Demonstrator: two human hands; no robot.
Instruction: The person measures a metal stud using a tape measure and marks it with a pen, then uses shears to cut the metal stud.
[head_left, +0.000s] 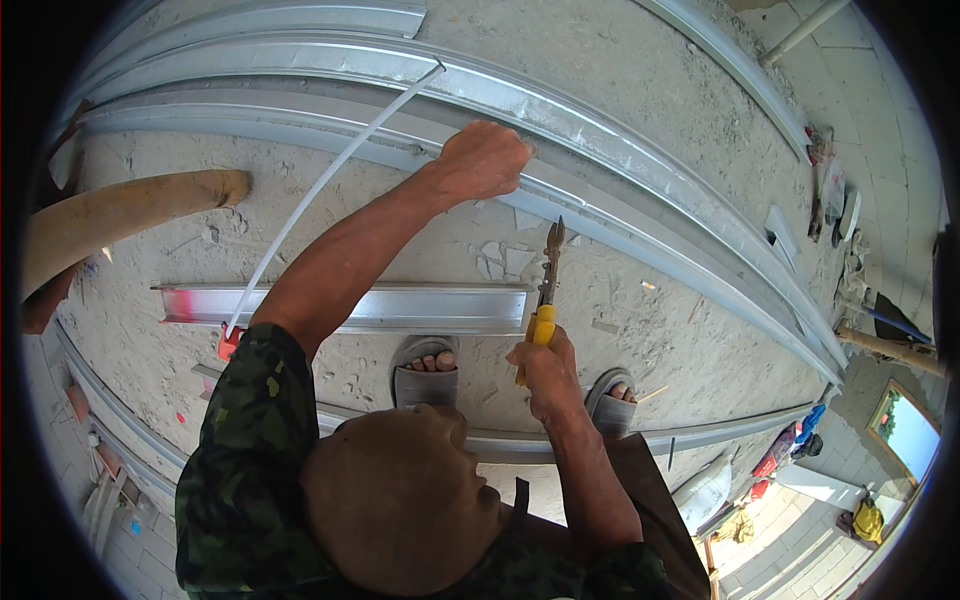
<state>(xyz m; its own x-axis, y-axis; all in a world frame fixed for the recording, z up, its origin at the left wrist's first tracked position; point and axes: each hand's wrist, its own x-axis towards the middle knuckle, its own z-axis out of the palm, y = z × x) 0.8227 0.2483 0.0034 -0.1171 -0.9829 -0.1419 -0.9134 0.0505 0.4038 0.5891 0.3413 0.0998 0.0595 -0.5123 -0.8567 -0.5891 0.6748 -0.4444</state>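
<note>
My left hand [485, 160] is closed in a fist over the long galvanized metal channels [620, 215]. Whatever its fingers may hold is hidden. Tin snips [547, 280] with yellow handles are in my right hand [550, 375], fingers wrapped round the grips. Their blades point away from me, tips close to the near channel's edge. A tape measure with a red case [230, 342] lies left of my left arm. Its pale blade [335, 175] stretches across to the far channel. Between my feet and the long channels lies a short metal channel piece [430, 308], red-marked at its left end.
Broken pale shards [505, 262] litter the dusty concrete near the snips. A thick tan pole [140, 210] juts in from the left. Another metal channel [510, 447] runs behind my sandalled feet [428, 370]. A white sack [705, 490] and cloths lie at the right.
</note>
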